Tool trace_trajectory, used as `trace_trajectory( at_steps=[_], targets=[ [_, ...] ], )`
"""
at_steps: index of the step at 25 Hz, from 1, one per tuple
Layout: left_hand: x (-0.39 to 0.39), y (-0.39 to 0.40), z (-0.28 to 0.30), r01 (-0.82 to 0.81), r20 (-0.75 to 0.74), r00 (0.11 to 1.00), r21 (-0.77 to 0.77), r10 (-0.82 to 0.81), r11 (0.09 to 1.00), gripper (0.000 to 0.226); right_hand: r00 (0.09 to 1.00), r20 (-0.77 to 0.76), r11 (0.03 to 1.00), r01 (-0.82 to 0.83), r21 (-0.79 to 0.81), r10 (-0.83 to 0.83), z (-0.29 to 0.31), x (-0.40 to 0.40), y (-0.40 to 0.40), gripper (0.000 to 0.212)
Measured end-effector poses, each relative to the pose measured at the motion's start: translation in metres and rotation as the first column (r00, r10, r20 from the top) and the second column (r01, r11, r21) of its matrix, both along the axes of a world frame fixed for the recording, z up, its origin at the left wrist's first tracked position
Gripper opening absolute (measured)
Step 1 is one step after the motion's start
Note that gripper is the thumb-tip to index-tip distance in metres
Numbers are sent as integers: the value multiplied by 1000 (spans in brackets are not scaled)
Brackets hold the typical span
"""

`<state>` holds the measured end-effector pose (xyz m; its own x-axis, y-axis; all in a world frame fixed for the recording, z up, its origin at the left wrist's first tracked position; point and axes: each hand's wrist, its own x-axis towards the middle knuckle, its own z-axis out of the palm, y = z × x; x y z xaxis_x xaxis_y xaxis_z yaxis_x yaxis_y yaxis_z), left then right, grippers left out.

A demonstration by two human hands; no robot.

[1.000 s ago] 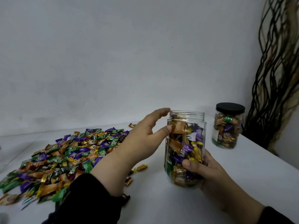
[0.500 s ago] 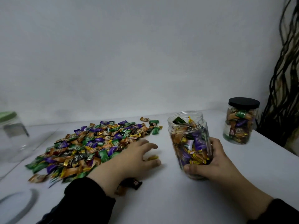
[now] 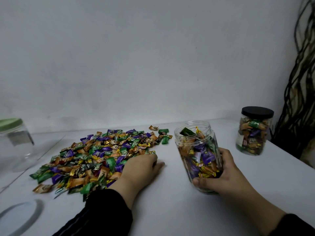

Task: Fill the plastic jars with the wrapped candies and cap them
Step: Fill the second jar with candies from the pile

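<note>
- A white table [image 3: 170, 210] fills the lower part of the view, matte and plain, its far edge meeting a bare grey-white wall [image 3: 136, 57].
- At the right edge of the room hangs a tangle of dark, wavy strands [image 3: 300, 82]; what it is cannot be told.
- A wide pile of wrapped candies [image 3: 95, 155] in green, purple, orange and gold lies spread on the left half of the table, with a few strays near its far right corner.
- The left hand [image 3: 141, 169] rests palm down at the near right edge of the pile, fingers curled onto the candies; whether it has any pinched underneath cannot be told. A black sleeve [image 3: 102, 212] covers the forearm.
- An open jar [image 3: 196, 150] of clear plastic stands right of the pile, tilted slightly, nearly full of candies and without a cap.
- The right hand [image 3: 221, 174] grips this jar low on its side, thumb across the front near the base and fingers wrapped round the right.
- A second jar [image 3: 252, 135], full and closed with a black cap [image 3: 257, 112], stands upright farther back on the right, well apart from the open one.
- At the far left sits a large clear container [image 3: 13, 143] with a pale green lid [image 3: 10, 122].
- A curved grey rim [image 3: 22, 217] shows at the lower left corner, too blurred to identify.
</note>
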<state>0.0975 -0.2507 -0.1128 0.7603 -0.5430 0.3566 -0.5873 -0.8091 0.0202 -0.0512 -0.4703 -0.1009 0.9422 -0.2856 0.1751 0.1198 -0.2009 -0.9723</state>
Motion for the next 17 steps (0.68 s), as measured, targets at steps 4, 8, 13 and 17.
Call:
trace_trajectory(
  at_steps=[4,8,13,17],
  targets=[
    [15,-3,14,-50,-1,998,-453,56,890,50,999,21,999,-29,35,28,-1,0,2,97],
    [3,-20,73,-172,-198,977,-954,-82,246,60,998,27,996,-56,63,54,-2,1,4,93],
    [-32,-52,149,-260,-87,899,-896,-430,-361,46,998,6,998,-63,6,63,0,2,4,97],
    [-49,-77,154,-269,-77,829,-923,-554,-275,46,996,8,996,-88,-30,88,2,2,4,97]
  ],
)
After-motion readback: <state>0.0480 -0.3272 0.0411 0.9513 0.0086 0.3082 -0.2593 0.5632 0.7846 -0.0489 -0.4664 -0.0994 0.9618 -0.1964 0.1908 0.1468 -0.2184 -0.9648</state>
